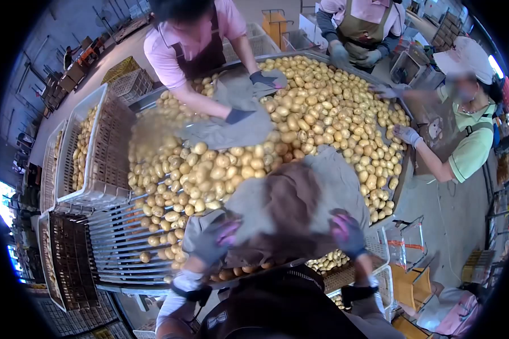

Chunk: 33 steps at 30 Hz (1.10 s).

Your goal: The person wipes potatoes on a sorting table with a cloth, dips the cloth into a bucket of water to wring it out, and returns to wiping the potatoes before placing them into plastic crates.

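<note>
Left hand [210, 239], right hand [348, 233] set apart, fingers curled gripping cloth [288, 200] (both gloved) over potatoes [209, 169].

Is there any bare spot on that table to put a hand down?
Bare rollers lie between the dark crate, the white crate and the left hand on the cloth. Elsewhere potatoes lie thick.

1 view only: head camera, fisheye, dark rim round frame. Sits above wearer's chest, looks forward and steeply down. Own left hand [212, 237] and right hand [348, 233] very near, low in frame. Faces across sorting table [114, 248]; 3 co-workers [189, 39] at far and right sides, farther off. Crates [104, 152] at left edge, floor [452, 209] at right edge.
</note>
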{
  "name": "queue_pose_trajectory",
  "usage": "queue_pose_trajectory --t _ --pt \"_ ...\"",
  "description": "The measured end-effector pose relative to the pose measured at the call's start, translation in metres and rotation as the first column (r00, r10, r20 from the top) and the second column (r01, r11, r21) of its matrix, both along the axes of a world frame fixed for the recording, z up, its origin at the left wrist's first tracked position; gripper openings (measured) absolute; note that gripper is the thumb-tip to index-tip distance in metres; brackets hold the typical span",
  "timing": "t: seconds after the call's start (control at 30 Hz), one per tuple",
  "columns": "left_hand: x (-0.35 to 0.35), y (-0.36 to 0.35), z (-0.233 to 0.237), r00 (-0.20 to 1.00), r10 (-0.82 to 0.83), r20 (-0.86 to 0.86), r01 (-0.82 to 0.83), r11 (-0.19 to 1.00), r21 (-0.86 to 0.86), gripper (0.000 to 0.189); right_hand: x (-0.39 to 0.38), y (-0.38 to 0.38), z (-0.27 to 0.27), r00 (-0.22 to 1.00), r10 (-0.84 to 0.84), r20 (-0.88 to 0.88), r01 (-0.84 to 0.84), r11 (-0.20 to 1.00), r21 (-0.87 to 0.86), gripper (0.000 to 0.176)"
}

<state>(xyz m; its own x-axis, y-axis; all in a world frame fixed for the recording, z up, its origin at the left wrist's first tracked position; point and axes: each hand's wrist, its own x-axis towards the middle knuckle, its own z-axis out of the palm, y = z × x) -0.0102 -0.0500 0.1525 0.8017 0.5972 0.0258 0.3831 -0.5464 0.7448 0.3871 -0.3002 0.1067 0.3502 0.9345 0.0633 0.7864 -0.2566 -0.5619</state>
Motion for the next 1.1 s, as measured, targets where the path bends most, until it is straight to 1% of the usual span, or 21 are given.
queue_pose_trajectory --t 0.03,0.07,0.1,0.17,0.2,0.23,0.3,0.37,0.4,0.43,0.47,0.6,0.67,0.73,0.77,0.8,0.9,0.97,1.0,1.07,1.1 --pt "0.027 0.003 -0.009 0.999 -0.048 0.02 0.046 0.993 0.109 0.044 -0.007 0.023 -0.039 0.988 0.06 0.144 -0.066 0.997 0.037 0.048" --pt "0.047 0.011 -0.049 0.99 -0.14 0.034 0.128 0.962 0.241 0.054 -0.026 0.04 -0.063 0.995 -0.024 0.098 0.03 0.998 -0.061 0.062" --pt "0.068 0.01 -0.066 0.983 -0.123 -0.133 0.147 0.97 0.194 0.065 -0.041 0.06 -0.086 0.995 -0.036 0.095 0.042 0.997 -0.062 0.062" --pt "0.094 -0.001 -0.136 0.918 0.039 -0.394 0.207 0.8 0.562 0.076 -0.048 0.094 -0.12 0.919 -0.236 0.317 0.242 0.97 0.021 0.074" --pt "0.113 -0.003 -0.122 0.946 0.024 -0.324 0.121 0.9 0.419 0.082 -0.034 0.103 -0.114 0.914 -0.249 0.321 0.256 0.967 0.021 0.074" --pt "0.133 0.004 -0.118 0.946 0.009 -0.324 0.135 0.899 0.417 0.082 -0.021 0.111 -0.101 0.919 -0.187 0.346 0.201 0.98 -0.006 0.076" --pt "0.16 0.017 -0.11 0.881 0.036 -0.472 0.099 0.961 0.258 0.092 -0.002 0.128 -0.1 0.925 -0.131 0.356 0.16 0.986 -0.054 0.078" --pt "0.189 0.036 -0.11 0.847 0.025 -0.531 0.132 0.958 0.255 0.086 0.023 0.151 -0.113 0.858 -0.082 0.507 0.171 0.976 -0.132 0.077" --pt "0.202 0.048 -0.129 0.889 0.049 -0.456 0.128 0.928 0.35 0.08 0.039 0.173 -0.104 0.901 -0.078 0.427 0.223 0.928 -0.3 0.077" --pt "0.212 0.056 -0.139 0.923 0.069 -0.379 0.114 0.891 0.44 0.074 0.057 0.189 -0.11 0.916 -0.137 0.378 0.251 0.929 -0.271 0.076" --pt "0.231 0.069 -0.132 0.92 0.081 -0.384 0.09 0.909 0.408 0.071 0.07 0.195 -0.122 0.926 -0.196 0.322 0.282 0.927 -0.248 0.075" --pt "0.281 0.071 -0.116 0.932 0.108 -0.345 0.059 0.896 0.441 0.065 0.1 0.218 -0.12 0.887 -0.298 0.353 0.38 0.905 -0.191 0.073" --pt "0.269 0.058 -0.137 0.966 0.107 -0.236 0.015 0.887 0.462 0.066 0.1 0.21 -0.136 0.795 -0.19 0.576 0.434 0.842 -0.321 0.073" --pt "0.235 0.042 -0.14 0.983 0.026 -0.181 0.055 0.902 0.429 0.07 0.063 0.194 -0.122 0.882 -0.159 0.444 0.36 0.834 -0.417 0.067" --pt "0.212 0.037 -0.126 0.983 0.002 -0.183 0.054 0.952 0.3 0.074 0.038 0.187 -0.108 0.917 0.009 0.398 0.246 0.773 -0.585 0.066" --pt "0.186 0.027 -0.113 0.982 -0.022 -0.187 0.052 0.986 0.158 0.077 0.017 0.169 -0.152 0.889 0.097 0.448 0.183 0.82 -0.542 0.07" --pt "0.126 0.004 -0.093 0.873 0.007 -0.489 0.205 0.902 0.379 0.088 -0.045 0.169 -0.163 0.866 0.166 0.472 0.119 0.848 -0.516 0.063" --pt "0.099 0.004 -0.131 0.905 0.022 -0.424 0.17 0.896 0.41 0.086 -0.041 0.21 -0.165 1.0 -0.001 -0.008 -0.002 0.95 -0.313 0.056" --pt "0.109 0.016 -0.123 0.901 0.021 -0.433 0.173 0.899 0.403 0.086 -0.037 0.23 -0.163 0.963 -0.039 -0.268 -0.014 0.981 -0.192 0.053" --pt "0.131 0.051 -0.113 0.843 0.039 -0.537 -0.015 0.999 0.05 0.082 -0.026 0.267 -0.157 0.983 0.078 -0.168 -0.1 0.986 -0.131 0.053" --pt "0.135 0.066 -0.129 0.837 0.039 -0.546 -0.016 0.999 0.048 0.082 -0.019 0.291 -0.153 0.987 0.124 -0.104 -0.135 0.985 -0.112 0.053"
